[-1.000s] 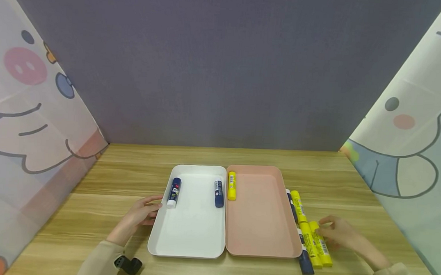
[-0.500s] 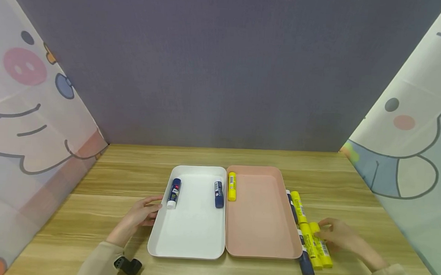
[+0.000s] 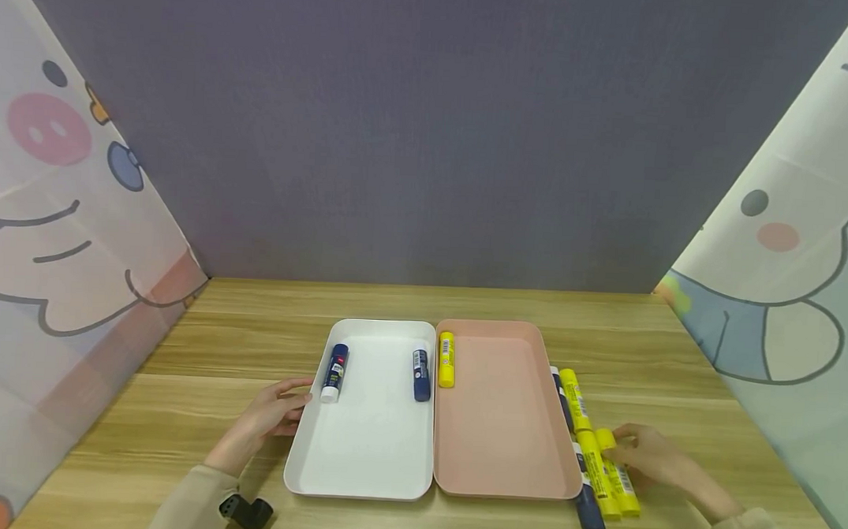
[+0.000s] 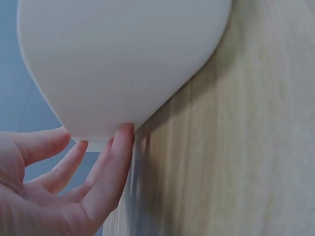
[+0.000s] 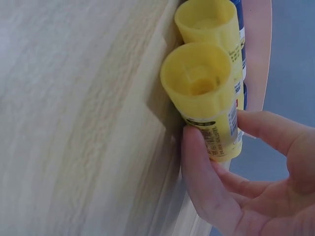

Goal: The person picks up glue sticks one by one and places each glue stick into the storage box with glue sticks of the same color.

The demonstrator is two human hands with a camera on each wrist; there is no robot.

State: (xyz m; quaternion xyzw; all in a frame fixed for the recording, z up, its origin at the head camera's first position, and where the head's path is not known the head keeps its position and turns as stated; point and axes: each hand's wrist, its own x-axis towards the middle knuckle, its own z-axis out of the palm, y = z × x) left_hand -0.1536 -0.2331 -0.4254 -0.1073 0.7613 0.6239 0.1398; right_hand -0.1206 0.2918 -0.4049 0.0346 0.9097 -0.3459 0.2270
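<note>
My left hand (image 3: 264, 415) rests its fingertips against the left side of a white tray (image 3: 376, 460). In the left wrist view its fingers are fairly straight where they meet the tray's outer wall (image 4: 123, 73). My right hand (image 3: 657, 456) pinches a yellow glue stick (image 3: 623, 494), the outermost of a group lying right of the pink tray (image 3: 501, 441). The right wrist view shows thumb and fingers on either side of that yellow tube, its hollow end facing the camera. Another yellow glue stick (image 3: 596, 473) lies alongside it.
In the white tray lie two navy glue sticks, one left (image 3: 335, 371) and one right (image 3: 421, 375). A yellow glue stick (image 3: 447, 360) lies in the pink tray. Beside that tray are a further yellow glue stick (image 3: 574, 397) and two navy ones, near (image 3: 589, 504) and far (image 3: 562, 397).
The right hand's fingers have closed in slightly around the outermost yellow glue stick. The left hand, trays and other glue sticks stay as they were.
</note>
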